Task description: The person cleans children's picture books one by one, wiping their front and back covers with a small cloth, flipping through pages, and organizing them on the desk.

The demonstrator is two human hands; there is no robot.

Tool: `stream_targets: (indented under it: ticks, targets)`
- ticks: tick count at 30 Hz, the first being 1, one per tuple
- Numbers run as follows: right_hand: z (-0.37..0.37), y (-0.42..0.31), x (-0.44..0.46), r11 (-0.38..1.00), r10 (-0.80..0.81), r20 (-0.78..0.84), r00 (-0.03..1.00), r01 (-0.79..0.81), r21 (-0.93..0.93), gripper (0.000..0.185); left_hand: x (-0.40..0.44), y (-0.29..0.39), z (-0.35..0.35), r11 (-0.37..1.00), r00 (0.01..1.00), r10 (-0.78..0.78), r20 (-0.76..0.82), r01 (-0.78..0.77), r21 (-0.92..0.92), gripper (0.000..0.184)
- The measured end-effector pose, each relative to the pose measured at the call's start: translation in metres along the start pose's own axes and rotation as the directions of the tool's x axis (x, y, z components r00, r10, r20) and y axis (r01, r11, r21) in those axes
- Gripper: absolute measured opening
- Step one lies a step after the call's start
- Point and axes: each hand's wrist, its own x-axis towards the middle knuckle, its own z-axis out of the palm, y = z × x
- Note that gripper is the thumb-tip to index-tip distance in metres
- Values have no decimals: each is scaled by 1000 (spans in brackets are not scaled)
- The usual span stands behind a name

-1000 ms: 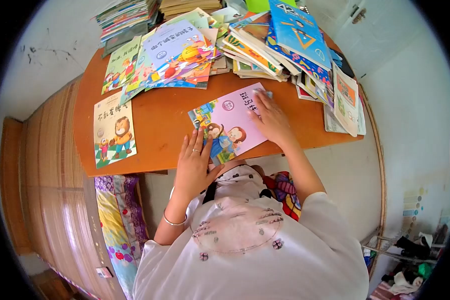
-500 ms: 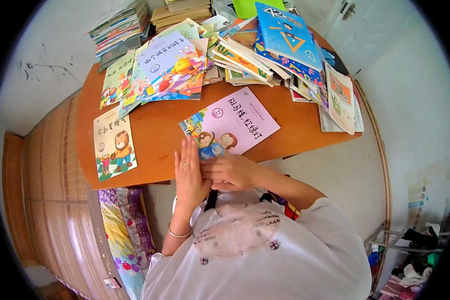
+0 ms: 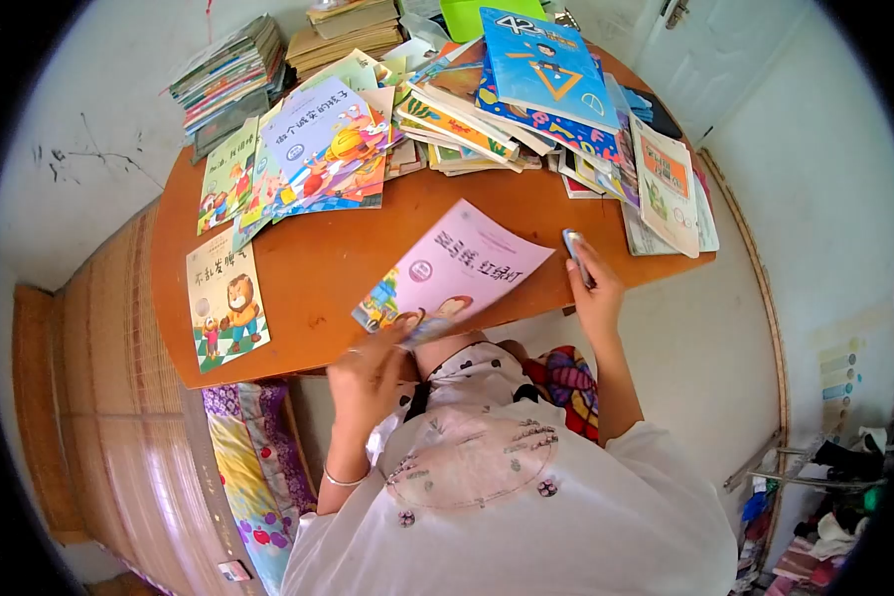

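My left hand (image 3: 365, 379) pinches the lower edge of a pink picture book (image 3: 472, 260) at the table's front edge. The book's cover bends, and its right side looks raised off the table. Its lower corner with the cartoon monkeys is partly hidden by my fingers. To the right, my right hand (image 3: 596, 296) is closed around a small, slim bluish object (image 3: 577, 256); its kind is not clear. A cream picture book (image 3: 226, 298) with a lion on its cover lies flat at the left.
Picture books (image 3: 328, 139) lie fanned at the back left of the orange table (image 3: 298, 268). A heap of books topped by a blue book (image 3: 546, 74) is at the back right. Stacked papers (image 3: 230, 79) stand behind. A printed cushion (image 3: 253, 477) is below the left edge.
My hands have parted: the right moved right and now shows a bluish object. The left has taken hold of the pink book, which has shifted slightly and bent upward.
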Motion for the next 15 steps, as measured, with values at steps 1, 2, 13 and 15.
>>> stream_targets:
  ticks: [1,2,13,15]
  targets:
    - [2,2,-4,1000,3,-2,1000,-3,2,30,-1,0,-6,987,988,-147,-51,143,-79,10]
    - [5,3,-7,996,45,-76,996,-39,77,31,0,-4,-8,987,988,-144,-50,140,-76,10]
    - [0,-15,2,776,507,-65,860,-422,470,30,30,-28,36,802,815,-549,-188,449,-394,29]
    - [5,-8,3,926,249,-96,964,-207,317,28,28,-25,31,940,890,-341,-304,315,-131,41]
